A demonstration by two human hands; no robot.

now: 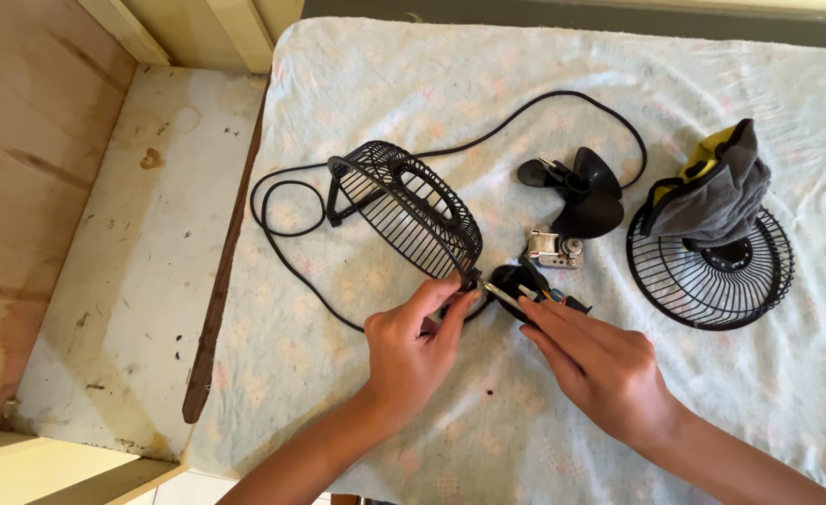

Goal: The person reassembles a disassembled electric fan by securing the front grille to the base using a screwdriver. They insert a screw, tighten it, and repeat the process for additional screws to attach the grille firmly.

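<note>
Pale floral cloth [544, 84] spread over a table, with a bare, stained wooden ledge [123, 271] to the left and cream-painted framing along the edges.

Near the centre of the cloth, a black wire fan cage [403, 206] tipped up on its side, open face turned toward the right. Black power cord [287, 201] looping at the cage's left, then arcing over the top toward the right. Beside the cage's lower rim, a small black housing piece [514, 279] lying on the cloth. Just above that, a small metal motor [555, 250], and above the motor a black fan blade [583, 189] lying flat. Well to the right, a second round black grille [712, 271] flat on the cloth, with a grey and yellow rag [717, 192] bunched on its upper part.

Left hand [413, 351] reaching up from below, thumb and forefinger pinched narrow at the lower rim of the cage, touching it where the rim meets the housing. Right hand [604, 365] coming in from the lower right, fingers closed round a screwdriver [525, 297] with a dark, partly coloured handle, metal tip pointed left at the spot by the left fingertips. Both hands close together, nearly touching at the tip.
</note>
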